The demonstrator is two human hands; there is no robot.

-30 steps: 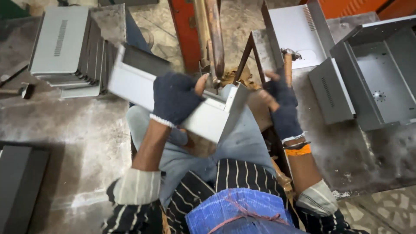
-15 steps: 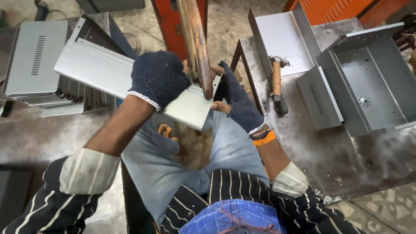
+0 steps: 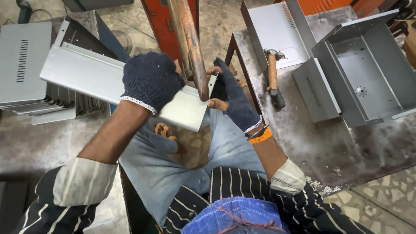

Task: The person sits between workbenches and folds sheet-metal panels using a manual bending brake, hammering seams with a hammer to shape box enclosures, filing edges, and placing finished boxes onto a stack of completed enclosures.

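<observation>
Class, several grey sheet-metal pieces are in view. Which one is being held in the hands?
The long folded panel across the lap, gripped by the left hand and right hand. The stacked panels and open box lie untouched.

Packages: none in view.
Labels: none in view.
Signs: none in view.
Screens: none in view; only bare metal parts and tools surround the person.

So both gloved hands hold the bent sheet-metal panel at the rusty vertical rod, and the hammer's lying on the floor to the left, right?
Not quite. In the head view the hammer lies on the metal table to the right, beside the open grey box. The rest stands: left hand and right hand hold the bent sheet-metal panel at the rusty rod.
</observation>
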